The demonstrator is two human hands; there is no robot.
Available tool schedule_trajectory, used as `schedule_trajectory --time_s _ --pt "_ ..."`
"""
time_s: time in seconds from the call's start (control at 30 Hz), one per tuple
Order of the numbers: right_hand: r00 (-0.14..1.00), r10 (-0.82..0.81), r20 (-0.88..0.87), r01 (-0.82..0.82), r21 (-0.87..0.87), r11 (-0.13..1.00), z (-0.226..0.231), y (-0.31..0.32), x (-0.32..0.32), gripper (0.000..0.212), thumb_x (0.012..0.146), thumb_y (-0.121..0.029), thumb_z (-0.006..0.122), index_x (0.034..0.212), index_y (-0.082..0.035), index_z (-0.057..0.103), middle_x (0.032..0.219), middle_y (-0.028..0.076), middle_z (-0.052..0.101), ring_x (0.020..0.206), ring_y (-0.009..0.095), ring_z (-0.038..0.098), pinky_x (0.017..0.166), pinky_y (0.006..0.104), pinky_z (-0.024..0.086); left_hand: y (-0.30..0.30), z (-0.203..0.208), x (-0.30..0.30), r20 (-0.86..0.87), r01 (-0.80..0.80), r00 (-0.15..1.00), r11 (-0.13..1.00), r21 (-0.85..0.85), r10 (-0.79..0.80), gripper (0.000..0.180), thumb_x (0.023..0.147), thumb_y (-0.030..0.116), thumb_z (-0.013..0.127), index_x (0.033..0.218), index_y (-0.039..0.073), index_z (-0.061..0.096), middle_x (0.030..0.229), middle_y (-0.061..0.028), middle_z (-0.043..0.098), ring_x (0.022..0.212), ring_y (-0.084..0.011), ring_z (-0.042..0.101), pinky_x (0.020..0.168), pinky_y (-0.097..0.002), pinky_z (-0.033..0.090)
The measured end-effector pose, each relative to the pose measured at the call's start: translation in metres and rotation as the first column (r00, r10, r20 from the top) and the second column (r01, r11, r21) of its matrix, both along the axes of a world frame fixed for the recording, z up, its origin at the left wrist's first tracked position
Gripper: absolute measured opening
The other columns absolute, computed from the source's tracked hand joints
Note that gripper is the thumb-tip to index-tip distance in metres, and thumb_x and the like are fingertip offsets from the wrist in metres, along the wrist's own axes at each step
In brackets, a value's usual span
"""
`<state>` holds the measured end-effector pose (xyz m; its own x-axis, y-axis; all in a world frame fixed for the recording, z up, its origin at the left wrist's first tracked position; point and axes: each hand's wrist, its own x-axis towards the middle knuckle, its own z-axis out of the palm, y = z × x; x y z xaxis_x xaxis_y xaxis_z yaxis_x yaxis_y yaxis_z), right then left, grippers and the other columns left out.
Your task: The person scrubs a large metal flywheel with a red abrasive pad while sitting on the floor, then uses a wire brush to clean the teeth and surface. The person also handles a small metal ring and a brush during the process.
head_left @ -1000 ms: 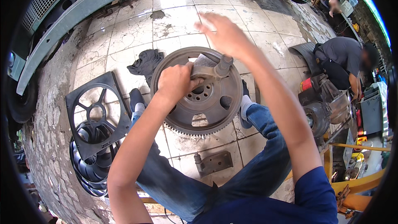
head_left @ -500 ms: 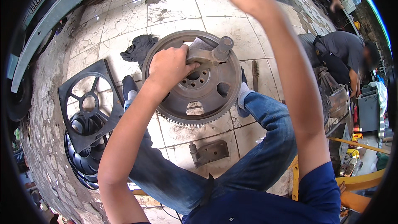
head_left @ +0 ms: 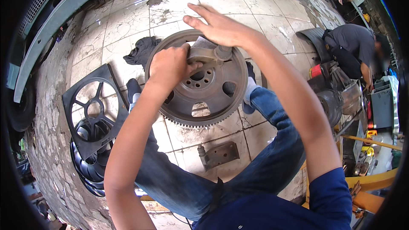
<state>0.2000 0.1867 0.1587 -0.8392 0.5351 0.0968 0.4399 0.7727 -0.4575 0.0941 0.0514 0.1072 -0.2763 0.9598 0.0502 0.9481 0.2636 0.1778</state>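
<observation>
A flywheel [head_left: 215, 88] with a toothed rim lies between my feet, bolt holes round its centre. My left hand [head_left: 170, 66] is closed round a curved metal arm [head_left: 202, 54] that rests over the flywheel's face. At its right end the arm has a thick cylindrical boss [head_left: 223, 53]. My right hand [head_left: 219, 27] is open, fingers apart, its palm side over the top of the boss; whether they touch I cannot tell. A greyish sheet-like piece [head_left: 203, 42] shows behind the arm, partly hidden by my right hand.
On the tiles nearer me lies a metal bracket plate with a pin [head_left: 219, 155]. A black fan shroud [head_left: 70, 102] and fan [head_left: 87, 166] are at left, a dark cloth [head_left: 142, 51] beyond. Another person [head_left: 351, 44] bends over metal parts [head_left: 341, 87] at right.
My right hand has swung down and left from the far edge to the boss. My left hand keeps its grip on the curved metal arm.
</observation>
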Motion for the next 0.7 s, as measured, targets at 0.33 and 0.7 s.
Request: schedule_trajectory --time_s 0.33,0.7 --pt "0.734 -0.107 -0.671 -0.106 -0.268 0.958 -0.046 -0.050 0.115 0.027 0.102 -0.024 0.046 0.114 -0.004 0.060 0.112 0.010 0.064 0.099 0.020 0.062 0.090 0.0328 0.048 0.001 -0.013 -0.008 -0.042 0.039 0.999 0.990 0.133 -0.033 0.057 0.075 0.056 0.074 0.105 0.007 0.069 0.084 -0.0173 0.071 0.082 -0.0355 0.069 0.074 -0.0456 0.055" --pt "0.981 0.156 0.112 -0.045 -0.656 0.753 -0.181 -0.163 0.186 0.034 0.096 -0.026 0.060 0.124 -0.009 0.057 0.118 0.015 0.063 0.105 0.031 0.064 0.086 0.0393 0.051 0.009 -0.007 -0.014 -0.013 0.104 0.994 0.965 0.241 -0.104 0.060 0.073 0.048 0.078 0.113 0.004 0.066 0.089 -0.0190 0.071 0.084 -0.0364 0.068 0.078 -0.0441 0.053"
